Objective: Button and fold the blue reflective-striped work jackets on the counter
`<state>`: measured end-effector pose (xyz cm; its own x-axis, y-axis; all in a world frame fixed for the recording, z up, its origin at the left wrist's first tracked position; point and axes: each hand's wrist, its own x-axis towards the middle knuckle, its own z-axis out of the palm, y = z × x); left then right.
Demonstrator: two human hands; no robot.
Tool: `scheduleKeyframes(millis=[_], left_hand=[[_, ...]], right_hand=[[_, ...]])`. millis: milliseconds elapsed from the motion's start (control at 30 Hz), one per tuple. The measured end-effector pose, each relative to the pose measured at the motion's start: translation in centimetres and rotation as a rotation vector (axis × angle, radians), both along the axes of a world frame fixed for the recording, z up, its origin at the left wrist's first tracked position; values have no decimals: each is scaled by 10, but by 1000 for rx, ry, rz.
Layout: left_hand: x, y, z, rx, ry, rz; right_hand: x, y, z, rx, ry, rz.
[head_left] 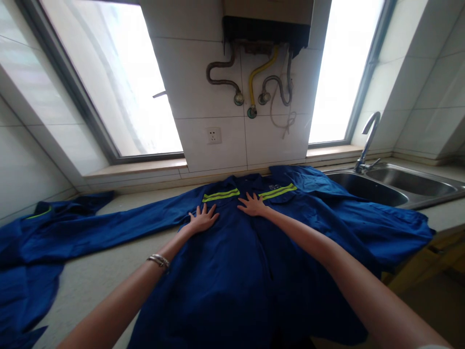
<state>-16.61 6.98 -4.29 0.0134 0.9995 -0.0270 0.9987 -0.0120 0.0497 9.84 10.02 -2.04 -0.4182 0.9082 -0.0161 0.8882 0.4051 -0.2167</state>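
A blue work jacket [225,271] with yellow-green reflective strips across the chest lies spread on the countertop [94,276], its collar toward the wall. My left hand [203,220] rests on the jacket's left chest area, fingers spread, just below one strip. Near the front opening, my right hand [252,205] lies flat on the cloth with its fingers apart, beside the other strip. Neither hand grips anything. One sleeve stretches out to the left; the other side lies bunched toward the sink. The jacket's lower edge is partly hidden by my right arm.
More blue cloth [25,261] with a yellow-green trim lies at the far left. On the right is a steel double sink [410,198] with a tall faucet [370,138]. A wall socket [214,135] and hoses under a water heater [267,29] are ahead.
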Motion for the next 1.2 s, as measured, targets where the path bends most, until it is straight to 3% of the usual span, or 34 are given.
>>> scheduleKeyframes(millis=[167,333,400,533,633,733,1000,1100,1200], left_hand=[[8,-12,9,-90,26,3],[10,-6,35,-195,89,-64],[20,0,40,-139,111,-78],[53,12,22,160,94,-96],[71,16,-2,159,48,-178],[75,13,-14,130,28,-226],[76,-25,-11,115,52,-242],[79,-38,-12,137,71,-262],[79,-41,-4,174,70,-290]], right_hand=[[5,-4,-8,20,11,1],[9,-17,-10,50,16,0],[9,-21,-10,65,17,7],[8,-26,-12,68,17,-20],[9,-28,-13,60,36,-32],[10,-30,-15,68,55,-46],[10,-62,-20,103,2,-37],[10,-70,-4,61,-62,-28],[9,-56,28,-42,-60,33]])
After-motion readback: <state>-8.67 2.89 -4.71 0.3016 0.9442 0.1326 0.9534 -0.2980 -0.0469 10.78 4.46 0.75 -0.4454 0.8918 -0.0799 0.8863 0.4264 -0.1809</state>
